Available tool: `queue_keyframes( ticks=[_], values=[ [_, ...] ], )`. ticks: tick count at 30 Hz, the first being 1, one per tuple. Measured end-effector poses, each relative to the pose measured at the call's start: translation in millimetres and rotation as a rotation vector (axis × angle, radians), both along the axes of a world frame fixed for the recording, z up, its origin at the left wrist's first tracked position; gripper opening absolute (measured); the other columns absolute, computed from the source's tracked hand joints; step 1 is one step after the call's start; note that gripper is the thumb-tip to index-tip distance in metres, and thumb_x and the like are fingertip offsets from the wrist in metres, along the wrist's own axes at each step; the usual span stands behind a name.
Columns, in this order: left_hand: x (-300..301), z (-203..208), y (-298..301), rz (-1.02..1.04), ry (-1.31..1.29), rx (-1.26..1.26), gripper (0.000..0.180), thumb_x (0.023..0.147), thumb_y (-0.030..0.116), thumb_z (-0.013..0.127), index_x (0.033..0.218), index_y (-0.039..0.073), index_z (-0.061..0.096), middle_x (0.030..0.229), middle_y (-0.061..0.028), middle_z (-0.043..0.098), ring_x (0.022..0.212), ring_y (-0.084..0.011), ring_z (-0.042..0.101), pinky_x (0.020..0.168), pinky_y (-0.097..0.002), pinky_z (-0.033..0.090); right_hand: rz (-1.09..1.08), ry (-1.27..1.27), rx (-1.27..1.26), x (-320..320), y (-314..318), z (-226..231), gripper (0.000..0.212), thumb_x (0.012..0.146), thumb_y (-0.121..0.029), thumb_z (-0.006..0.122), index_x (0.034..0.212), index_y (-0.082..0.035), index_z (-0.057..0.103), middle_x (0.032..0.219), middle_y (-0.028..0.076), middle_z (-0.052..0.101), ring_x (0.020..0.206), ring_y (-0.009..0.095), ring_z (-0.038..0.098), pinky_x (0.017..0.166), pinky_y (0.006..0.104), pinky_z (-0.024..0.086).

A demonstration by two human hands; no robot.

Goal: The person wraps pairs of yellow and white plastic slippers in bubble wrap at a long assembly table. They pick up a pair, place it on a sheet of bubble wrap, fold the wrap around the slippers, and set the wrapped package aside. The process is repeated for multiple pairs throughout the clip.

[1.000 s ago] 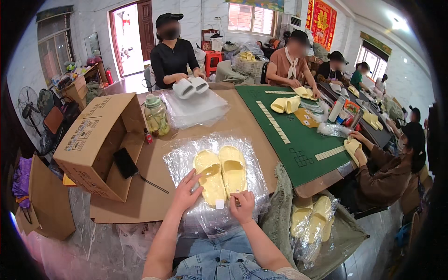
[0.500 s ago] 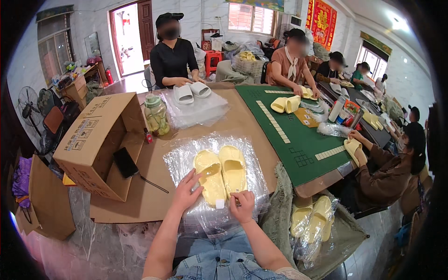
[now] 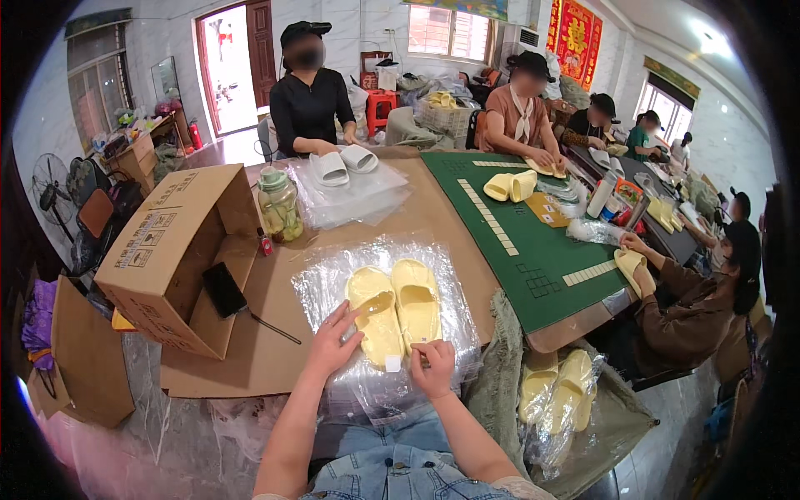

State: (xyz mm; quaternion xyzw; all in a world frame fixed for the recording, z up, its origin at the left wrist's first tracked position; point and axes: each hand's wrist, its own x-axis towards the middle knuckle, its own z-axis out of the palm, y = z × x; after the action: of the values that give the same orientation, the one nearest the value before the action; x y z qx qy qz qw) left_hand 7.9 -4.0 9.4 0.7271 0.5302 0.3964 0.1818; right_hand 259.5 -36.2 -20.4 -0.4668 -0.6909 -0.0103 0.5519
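Note:
A pair of pale yellow slippers lies side by side, toes away from me, on a stack of transparent plastic bags (image 3: 321, 287). My left hand (image 3: 335, 337) rests along the outer side of the left slipper (image 3: 379, 321), its fingers stretched out. At the heel of the right slipper (image 3: 419, 308), my right hand (image 3: 433, 367) has its fingers curled, thumb and forefinger at the heel edge. A small white sticker (image 3: 392, 363) sits on the left slipper's heel; a tiny printed mark shows near my right fingertips.
Left stand an open cardboard box (image 3: 158, 258) with a phone (image 3: 223, 290), and a glass jar (image 3: 280, 204). Across the table a person handles white slippers (image 3: 343, 164). Several people work beyond the green mat (image 3: 475, 225). Bagged yellow slippers (image 3: 567, 392) lie in a sack at right.
My hands and the yellow slippers stay almost still. The person across has shifted a hand near the white slippers; the person at the mat's far side has drawn their yellow slippers slightly closer.

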Motion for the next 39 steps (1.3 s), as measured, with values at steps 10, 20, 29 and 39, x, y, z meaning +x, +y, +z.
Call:
queue_keyframes(
  ticks=[10, 20, 29, 39],
  values=[
    [-2, -9, 2, -0.008, -0.019, 0.012, 0.055, 0.088, 0.024, 0.074, 0.142, 0.022, 0.060, 0.157, -0.0136, 0.045, 0.140, -0.0349, 0.048, 0.113, -0.0428, 0.042, 0.010, 0.004, 0.018, -1, 0, 1, 0.009, 0.080, -0.006, 0.072, 0.087, -0.012, 0.072, 0.079, 0.005, 0.061, 0.076, 0.026, 0.056, 0.073, 0.0399, 0.043],
    [-2, -7, 3, -0.013, 0.002, 0.003, 0.055, 0.088, 0.024, 0.074, 0.142, 0.021, 0.060, 0.157, -0.0164, 0.045, 0.140, -0.0360, 0.048, 0.114, -0.0431, 0.041, 0.007, 0.005, 0.019, 0, 1, 1, 0.010, 0.080, -0.006, 0.072, 0.088, -0.012, 0.072, 0.079, 0.005, 0.061, 0.076, 0.025, 0.055, 0.073, 0.0393, 0.043],
    [0, -3, 0, 0.012, -0.004, 0.001, 0.055, 0.087, 0.027, 0.074, 0.140, 0.023, 0.062, 0.155, -0.0160, 0.047, 0.136, -0.0373, 0.051, 0.112, -0.0442, 0.043, 0.004, 0.009, 0.010, -1, -1, 5, 0.010, 0.080, -0.005, 0.072, 0.087, -0.012, 0.072, 0.077, 0.004, 0.060, 0.075, 0.025, 0.055, 0.073, 0.0390, 0.042],
    [0, -2, -1, 0.016, 0.010, 0.003, 0.053, 0.089, 0.026, 0.074, 0.140, 0.025, 0.062, 0.157, -0.0116, 0.046, 0.139, -0.0321, 0.049, 0.111, -0.0406, 0.045, 0.004, -0.002, 0.017, 0, 2, -1, 0.009, 0.080, -0.006, 0.073, 0.086, -0.012, 0.072, 0.077, 0.004, 0.059, 0.075, 0.025, 0.055, 0.072, 0.0392, 0.042]
  ],
)
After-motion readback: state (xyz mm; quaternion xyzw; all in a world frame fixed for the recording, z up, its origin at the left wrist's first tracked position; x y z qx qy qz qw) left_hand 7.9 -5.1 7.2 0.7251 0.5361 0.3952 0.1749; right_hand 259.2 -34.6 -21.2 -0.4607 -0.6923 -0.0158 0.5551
